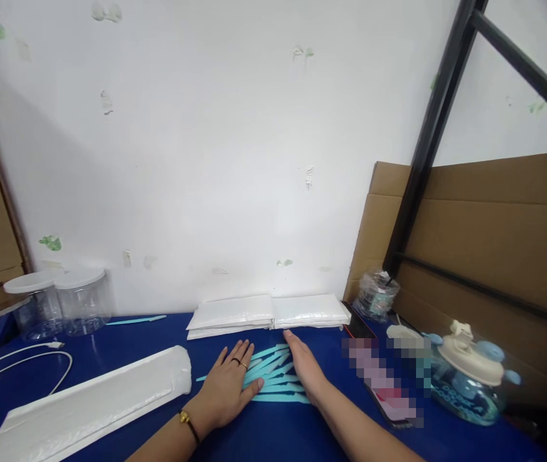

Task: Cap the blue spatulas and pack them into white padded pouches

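Several slim light-blue plastic sticks (276, 378), which look like eyebrow razors, lie fanned out on the blue tabletop between my hands. My left hand (232, 382) rests flat over their left ends, fingers stretched out, with a ring and a dark bracelet showing. At their right ends, my right hand (306, 369) stands on edge with its fingers straight, its palm facing the sticks. Neither hand grips anything that I can see. The left hand hides part of the pile.
Two stacks of white plastic packets (230, 313) lie by the wall. A long white packet (104, 401) is at left, with clear jars (83, 305), a single stick (136, 320) and a white cable (69, 366). A phone (389, 398) and a drink bottle (468, 378) are at right.
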### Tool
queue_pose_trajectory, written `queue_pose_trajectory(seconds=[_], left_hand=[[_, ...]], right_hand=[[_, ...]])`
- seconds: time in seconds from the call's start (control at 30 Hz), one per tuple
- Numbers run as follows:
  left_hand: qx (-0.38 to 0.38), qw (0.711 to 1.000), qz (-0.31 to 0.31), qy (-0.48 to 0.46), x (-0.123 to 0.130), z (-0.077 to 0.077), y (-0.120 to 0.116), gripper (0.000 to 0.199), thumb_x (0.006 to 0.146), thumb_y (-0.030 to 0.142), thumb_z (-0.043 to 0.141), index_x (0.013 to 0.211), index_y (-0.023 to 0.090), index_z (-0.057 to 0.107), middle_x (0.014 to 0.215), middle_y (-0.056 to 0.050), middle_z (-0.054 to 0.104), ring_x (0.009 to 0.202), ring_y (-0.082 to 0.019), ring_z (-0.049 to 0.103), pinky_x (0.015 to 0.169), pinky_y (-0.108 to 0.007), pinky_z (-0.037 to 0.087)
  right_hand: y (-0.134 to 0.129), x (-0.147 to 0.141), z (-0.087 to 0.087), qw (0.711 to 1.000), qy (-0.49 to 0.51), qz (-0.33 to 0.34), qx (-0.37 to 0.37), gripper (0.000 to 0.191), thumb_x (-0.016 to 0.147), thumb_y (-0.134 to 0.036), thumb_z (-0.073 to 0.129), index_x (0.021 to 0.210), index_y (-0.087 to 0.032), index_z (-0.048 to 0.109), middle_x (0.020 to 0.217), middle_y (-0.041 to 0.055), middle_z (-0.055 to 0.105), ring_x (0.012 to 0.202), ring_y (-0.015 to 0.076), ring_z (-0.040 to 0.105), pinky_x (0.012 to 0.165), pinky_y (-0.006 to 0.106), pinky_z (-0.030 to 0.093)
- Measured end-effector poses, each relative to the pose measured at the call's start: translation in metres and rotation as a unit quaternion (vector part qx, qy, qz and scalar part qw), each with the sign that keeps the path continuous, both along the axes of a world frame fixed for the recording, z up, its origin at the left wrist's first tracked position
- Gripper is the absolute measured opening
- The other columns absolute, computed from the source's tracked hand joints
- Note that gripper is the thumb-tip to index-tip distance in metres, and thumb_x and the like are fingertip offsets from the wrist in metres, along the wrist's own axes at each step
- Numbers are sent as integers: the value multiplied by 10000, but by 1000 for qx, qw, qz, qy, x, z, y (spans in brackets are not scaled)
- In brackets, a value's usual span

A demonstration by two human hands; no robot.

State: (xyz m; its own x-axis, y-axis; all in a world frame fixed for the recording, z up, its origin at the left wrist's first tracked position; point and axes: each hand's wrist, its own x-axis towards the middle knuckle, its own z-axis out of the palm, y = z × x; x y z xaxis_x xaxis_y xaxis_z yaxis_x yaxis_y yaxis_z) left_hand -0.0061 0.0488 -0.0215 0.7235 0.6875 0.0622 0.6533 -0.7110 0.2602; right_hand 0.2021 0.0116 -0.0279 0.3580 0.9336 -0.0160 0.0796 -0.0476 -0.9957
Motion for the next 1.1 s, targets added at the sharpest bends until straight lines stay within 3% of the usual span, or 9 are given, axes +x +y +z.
queue_pose_trajectory(seconds=[0.17, 0.33, 0.4, 0.47, 0.57, 0.63, 0.8, 0.93, 1.1], left_hand=[[-31, 999, -21, -10, 2, -5, 6, 717, 874, 635, 182, 1441, 196, 171, 1497, -83, 183, 1382, -251, 115, 1116, -469, 114], [-30, 998, -48, -21, 8, -6, 6, 736, 853, 649, 246, 1440, 210, 181, 1499, -86, 187, 1383, -279, 93, 1111, -493, 82], [-33, 997, -65, -40, 8, -3, 5, 712, 865, 624, 262, 1443, 221, 160, 1501, -80, 192, 1382, -271, 115, 1112, -478, 96], [-38, 995, -51, -70, 5, 4, 7, 614, 899, 542, 267, 1425, 228, 229, 1468, -80, 291, 1351, -251, 230, 1097, -431, 182], [-23, 994, 46, -98, -2, 14, 17, 390, 886, 368, 371, 1206, 208, 525, 1224, -91, 550, 1166, -235, 468, 969, -356, 356], [-30, 991, 90, -98, -5, 15, 28, 240, 808, 286, 480, 988, 204, 615, 1044, -68, 614, 1015, -221, 546, 850, -312, 409], [-92, 987, 97, -94, -5, 5, 48, 136, 762, 258, 509, 793, 193, 625, 769, -14, 640, 722, -159, 585, 621, -240, 393], [-77, 986, 86, -122, -3, -1, 51, 187, 773, 337, 505, 819, 201, 624, 802, -9, 638, 749, -158, 566, 617, -235, 367], [-123, 982, 82, -115, -3, -4, 56, 202, 771, 324, 476, 780, 180, 617, 701, 6, 607, 660, -142, 535, 558, -226, 337]], right_hand=[[-1, -24, -5, 998, 58, 37, 7, 631, 806, -614, 445, 1206, -143, 577, 1311, 89, 531, 1264, 241, 414, 1091, 354, 245], [2, -28, -18, 994, 83, 73, 24, 588, 828, -598, 425, 1193, -165, 586, 1304, 76, 539, 1258, 225, 424, 1076, 343, 268], [5, -21, -17, 995, 43, 88, 33, 540, 846, -563, 423, 1176, -173, 597, 1260, 71, 577, 1218, 224, 467, 1044, 345, 314], [11, -10, -12, 991, -62, 101, 55, 440, 841, -496, 468, 1095, -183, 643, 1151, 70, 642, 1118, 234, 541, 977, 351, 376], [24, 10, -3, 953, -268, 118, 77, 226, 777, -347, 570, 883, -197, 702, 913, 57, 687, 878, 223, 601, 803, 328, 446], [33, 18, 0, 925, -348, 137, 66, 134, 727, -279, 611, 782, -202, 705, 805, 35, 661, 772, 195, 581, 714, 295, 437], [40, 14, 3, 908, -376, 177, 47, 112, 669, -326, 692, 734, -236, 706, 807, -2, 613, 805, 176, 550, 737, 284, 386], [37, 7, 6, 911, -372, 173, 35, 101, 675, -334, 699, 708, -239, 701, 814, -5, 600, 837, 186, 540, 782, 313, 359], [41, 13, -1, 918, -343, 192, 52, 103, 689, -320, 703, 695, -217, 693, 827, 1, 581, 807, 170, 532, 743, 283, 379]])
